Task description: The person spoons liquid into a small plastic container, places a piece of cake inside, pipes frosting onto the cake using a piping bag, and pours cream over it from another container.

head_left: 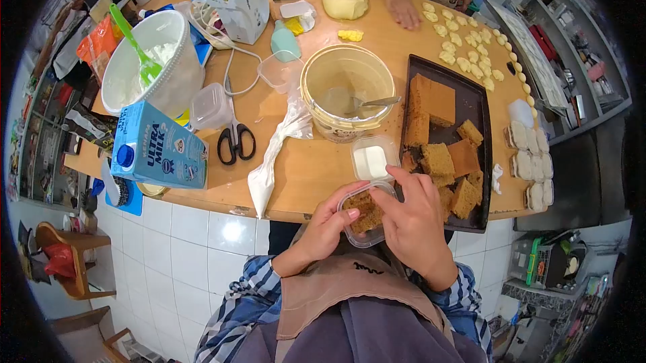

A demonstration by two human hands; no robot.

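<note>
My left hand [325, 225] is closed around a small clear plastic cup [363, 238] at the table's front edge, its thumb over the rim. Inside lies a piece of brown cake [367, 213]. My right hand [418, 218] reaches over the cup's right side with fingers apart, one digit down at the cake; its grip on anything does not show. Just beyond stands a second clear cup with white cream [371, 162]. On the right, a dark baking tray [483, 154] bears several brown cake pieces [437, 99]. A filled white piping bag [272, 161] lies to the left.
A large tub [313, 70] with a spoon stands behind the cups. Leftward are black-handled scissors [235, 144], a milk carton [160, 148], a white bowl [178, 47] and a mixer [239, 3]. A co-worker's hand [404, 12] rests near dough pieces [464, 47] and a dough ball [344, 0].
</note>
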